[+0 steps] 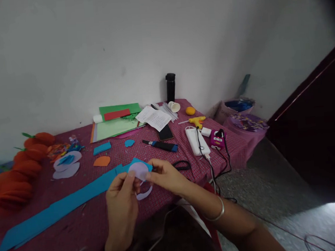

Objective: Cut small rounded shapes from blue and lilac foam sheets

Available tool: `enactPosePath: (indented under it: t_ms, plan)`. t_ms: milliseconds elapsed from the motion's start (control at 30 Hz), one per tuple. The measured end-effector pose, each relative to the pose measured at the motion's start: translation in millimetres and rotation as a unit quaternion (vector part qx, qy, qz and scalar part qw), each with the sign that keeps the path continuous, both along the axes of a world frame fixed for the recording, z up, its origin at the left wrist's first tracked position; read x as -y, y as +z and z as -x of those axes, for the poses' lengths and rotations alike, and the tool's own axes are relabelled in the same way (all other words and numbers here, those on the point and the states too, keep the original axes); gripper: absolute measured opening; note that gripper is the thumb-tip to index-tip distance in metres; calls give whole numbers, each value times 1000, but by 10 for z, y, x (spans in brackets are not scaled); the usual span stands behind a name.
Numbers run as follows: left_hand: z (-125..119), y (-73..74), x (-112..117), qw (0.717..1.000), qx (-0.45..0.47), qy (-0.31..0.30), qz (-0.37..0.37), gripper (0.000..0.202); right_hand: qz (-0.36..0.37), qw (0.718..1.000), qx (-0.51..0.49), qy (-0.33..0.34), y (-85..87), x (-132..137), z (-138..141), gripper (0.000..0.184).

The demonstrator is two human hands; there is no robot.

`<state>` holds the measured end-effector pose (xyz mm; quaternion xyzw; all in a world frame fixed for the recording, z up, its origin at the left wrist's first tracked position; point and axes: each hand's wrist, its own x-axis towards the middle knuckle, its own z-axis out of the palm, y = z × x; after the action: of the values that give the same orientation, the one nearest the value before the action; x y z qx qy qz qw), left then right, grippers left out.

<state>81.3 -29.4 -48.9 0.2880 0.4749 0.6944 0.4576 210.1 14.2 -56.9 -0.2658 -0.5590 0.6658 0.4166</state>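
While our left grip [122, 205] pinches the pale paper disc [139, 170], our right grip [166, 176] seems closed on its edge.

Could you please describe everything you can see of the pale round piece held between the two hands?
The pale round piece looks like thin, lilac-white craft paper, roughly disc-shaped. It is held above the table, pinched by the left hand on one side and the right hand on the other. A curved sliver of like material hangs beneath it.

Matt paper disc [139, 169], matt blue paper strip [61, 209], checked cloth tbl cover [85, 226].
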Motion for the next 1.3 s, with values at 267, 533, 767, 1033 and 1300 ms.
enactPosePath:
  t_ms: [267, 533, 767, 1033, 1300]
  plan:
    - [137, 3, 76, 994, -97, -54, 7, 16, -74, 993, 89, -9, -3, 38, 61, 17]
    - [374, 151, 134, 980, -125, -129, 81, 19, -255, 929, 266, 37, 124, -57, -297, 10]
    - [360, 188, 224, 988, 137, -44, 62, 31, -353, 757, 549, -34, -189, -31, -897, 23]
    - [365, 270, 360, 987, 158, -33, -1, 26, -370, 724, 582, -13, -220, 124, -958, 49]
    - [417, 282, 529, 999, 35, 39, -14, 17, -254, 870, 403, -127, -99, 85, -814, 38]
